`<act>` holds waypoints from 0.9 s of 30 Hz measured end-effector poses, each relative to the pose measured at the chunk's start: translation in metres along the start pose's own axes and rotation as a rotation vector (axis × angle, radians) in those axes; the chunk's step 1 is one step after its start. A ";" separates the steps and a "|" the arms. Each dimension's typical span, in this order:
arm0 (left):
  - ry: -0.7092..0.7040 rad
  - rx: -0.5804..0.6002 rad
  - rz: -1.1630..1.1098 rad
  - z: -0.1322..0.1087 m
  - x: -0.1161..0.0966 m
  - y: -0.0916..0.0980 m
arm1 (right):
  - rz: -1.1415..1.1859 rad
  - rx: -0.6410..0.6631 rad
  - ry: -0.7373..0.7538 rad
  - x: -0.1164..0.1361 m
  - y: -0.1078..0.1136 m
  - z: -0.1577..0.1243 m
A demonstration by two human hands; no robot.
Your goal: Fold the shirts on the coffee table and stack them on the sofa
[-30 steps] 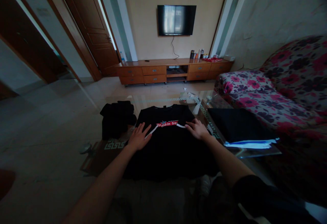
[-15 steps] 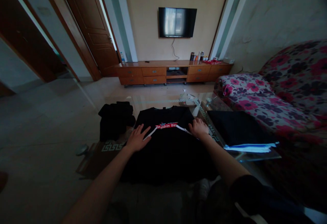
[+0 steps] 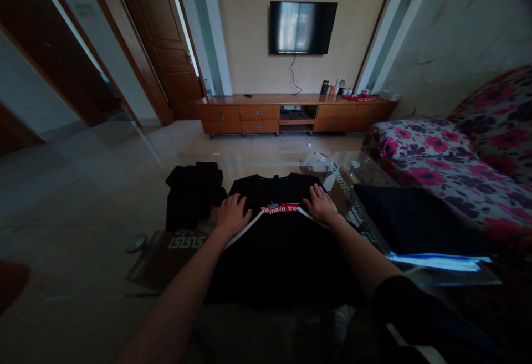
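A black T-shirt [image 3: 282, 259] with a red lettered band and white stripes lies spread on a glass table [image 3: 158, 259], its collar toward the far side. My left hand [image 3: 233, 214] rests flat on the shirt's left part, fingers spread. On the right part, level with the red band, my right hand [image 3: 322, 204] lies with its fingers apart. Neither hand grips anything. Folded black clothes [image 3: 193, 195] sit left of the shirt. To the right is a dark folded pile [image 3: 415, 220] with blue-white layers at its near edge.
A flowered sofa [image 3: 440, 159] stands at the right. Crumpled clear plastic [image 3: 313, 159] is near the table's far edge. Beyond the table are a low wooden cabinet [image 3: 260, 113] with bottles on top and a wall television [image 3: 302, 27].
Both hands have moved slightly farther up the shirt, toward the collar, and my right hand's fingers have spread. The camera view has shifted a little.
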State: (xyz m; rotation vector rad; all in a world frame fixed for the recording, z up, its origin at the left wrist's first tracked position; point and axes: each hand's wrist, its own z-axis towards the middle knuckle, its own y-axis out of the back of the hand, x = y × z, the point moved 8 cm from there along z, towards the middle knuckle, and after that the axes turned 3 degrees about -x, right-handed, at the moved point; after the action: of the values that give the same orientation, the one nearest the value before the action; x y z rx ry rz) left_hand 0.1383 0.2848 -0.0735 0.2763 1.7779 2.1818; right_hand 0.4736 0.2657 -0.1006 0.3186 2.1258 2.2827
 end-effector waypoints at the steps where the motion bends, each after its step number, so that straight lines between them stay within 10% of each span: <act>1: 0.010 0.004 0.006 0.003 0.004 -0.002 | 0.000 0.019 -0.008 -0.001 -0.004 0.003; 27: 0.103 0.008 0.044 0.069 0.035 -0.044 | 0.032 -0.042 -0.104 -0.022 -0.018 0.053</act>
State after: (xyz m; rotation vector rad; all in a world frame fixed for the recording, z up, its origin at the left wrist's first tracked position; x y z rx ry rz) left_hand 0.1349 0.3687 -0.1039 0.2103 1.8514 2.2576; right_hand 0.5005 0.3162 -0.1182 0.4622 2.0350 2.2706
